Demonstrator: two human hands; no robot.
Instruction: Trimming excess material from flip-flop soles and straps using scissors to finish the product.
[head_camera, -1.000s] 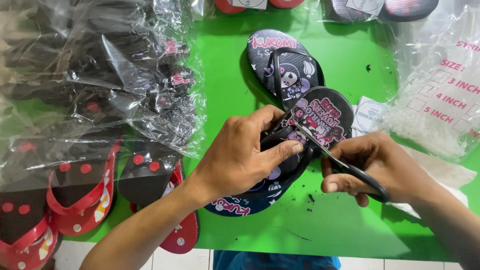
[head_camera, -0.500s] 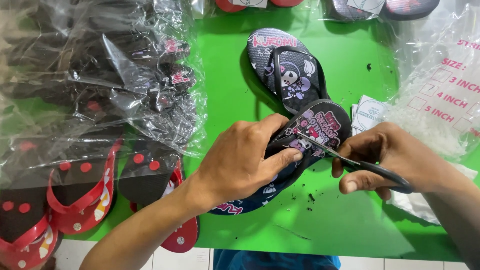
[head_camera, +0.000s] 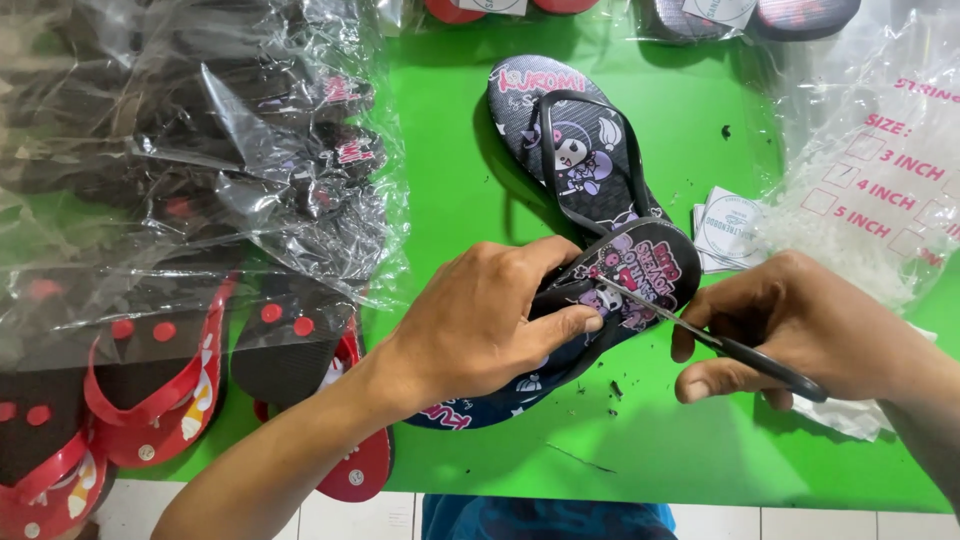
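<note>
Single head-worn view, looking steeply down onto green tabletop (head_camera: 450, 180) from near edge. Close range; forearms entering from 6 o'clock and 4 o'clock. Left hand (head_camera: 480, 320) just below frame centre, right hand (head_camera: 800, 335) at 3 o'clock. Bagged sandals (head_camera: 200, 150) filling 9 to 11 o'clock. Tiled floor (head_camera: 400, 510) visible along bottom edge. No second view, hence no shared area.

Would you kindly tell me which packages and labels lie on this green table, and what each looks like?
Clear plastic bags of dark sandals: stacked at left, crinkled, glossy.
Clear plastic bag of small white pieces: far right, with pink print and checkboxes.
Stack of white square paper labels: right of the black sandals, each with a round grey stamp.
White card tags: top edge, on bagged sandals.
</note>
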